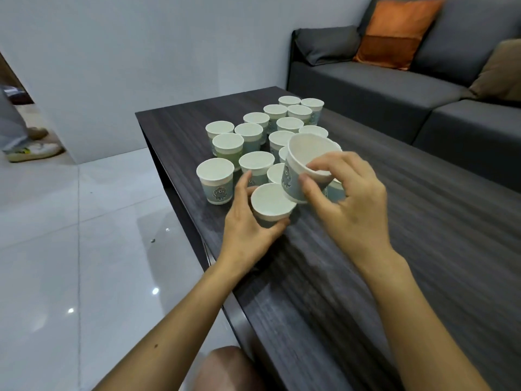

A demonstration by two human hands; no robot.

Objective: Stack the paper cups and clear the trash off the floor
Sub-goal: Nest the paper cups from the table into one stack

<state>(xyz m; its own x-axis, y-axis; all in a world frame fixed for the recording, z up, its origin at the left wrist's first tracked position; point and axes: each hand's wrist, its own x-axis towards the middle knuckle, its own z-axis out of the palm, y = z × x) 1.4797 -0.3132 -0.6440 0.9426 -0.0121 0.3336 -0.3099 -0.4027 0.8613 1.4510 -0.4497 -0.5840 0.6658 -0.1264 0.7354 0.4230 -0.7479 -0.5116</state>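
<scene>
Several white paper cups (256, 163) with blue printed sides stand upright in a cluster on a dark wood-grain table (366, 249). My left hand (248, 221) grips one cup (270, 201) standing on the table near its left edge. My right hand (346, 198) pinches the rim of another cup (304, 167), lifted and tilted, its base just above the mouth of the cup in my left hand. A small dark scrap (153, 240) lies on the floor beside the table.
A grey sofa (394, 91) with an orange cushion (394, 32) runs behind and to the right of the table. Glossy white floor tiles (84, 249) lie to the left. Another person's feet (31, 148) stand at the far left. My knee (225, 368) shows at the bottom.
</scene>
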